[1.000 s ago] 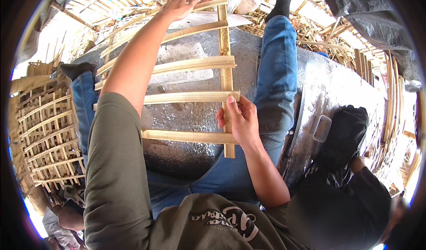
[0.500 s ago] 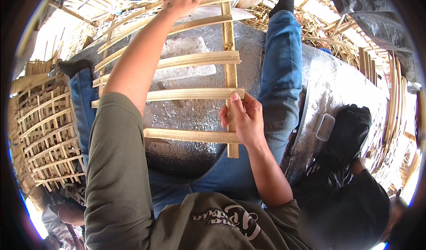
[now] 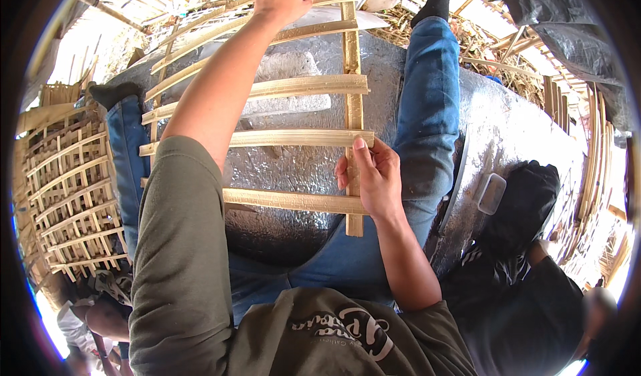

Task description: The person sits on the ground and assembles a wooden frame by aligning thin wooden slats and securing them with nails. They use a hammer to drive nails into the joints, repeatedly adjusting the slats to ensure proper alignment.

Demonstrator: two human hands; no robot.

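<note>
A ladder-like frame of split bamboo lies across my lap, several curved crosswise slats resting over a lengthwise bamboo strip (image 3: pixel 353 112). My right hand (image 3: pixel 378 179) is closed at the frame's right side. Its thumb presses on the end of a bamboo slat (image 3: pixel 300 138), and its fingers curl behind the lengthwise strip. At the far end my left hand (image 3: pixel 283 1) bends over the farthest slats, its fingers curled around a slat and partly cut off by the picture's upper edge. The nearest slat (image 3: pixel 294 200) passes just below my right hand.
Under the frame is a shiny grey sheet (image 3: pixel 267 169) with a pale flat block (image 3: pixel 287 106) on it. A woven bamboo lattice (image 3: pixel 73 189) stands at left. On the right are a clear plastic container (image 3: pixel 492 194) and a co-worker in black (image 3: pixel 527 309).
My left hand has shifted slightly right along the far slats, its fingers going from spread to curled. The frame and my right hand have moved a little right in the picture.
</note>
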